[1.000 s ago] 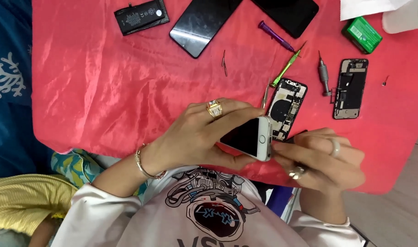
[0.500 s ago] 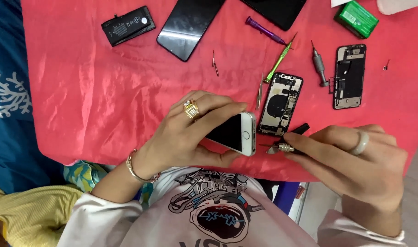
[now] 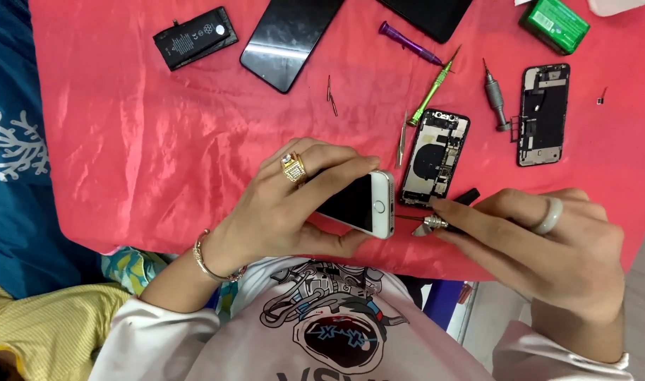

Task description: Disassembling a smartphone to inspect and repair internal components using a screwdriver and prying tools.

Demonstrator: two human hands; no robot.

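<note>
Fingers of the left hand (image 3: 287,204) wrap a white phone (image 3: 361,204) above the near edge of the red cloth (image 3: 139,155), screen up, bottom end toward the right hand (image 3: 548,247), which pinches a screwdriver (image 3: 435,224) with its tip at that end; this looks like work on the bottom screws, calling for a steady, straight tip. An opened phone (image 3: 434,156) lies just beyond, a battery (image 3: 195,37) farther off

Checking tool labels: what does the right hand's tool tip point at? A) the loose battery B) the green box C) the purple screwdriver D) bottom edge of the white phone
D: the right hand holds a screwdriver with its tip at the bottom edge of the white phone, which the left hand holds.
</note>
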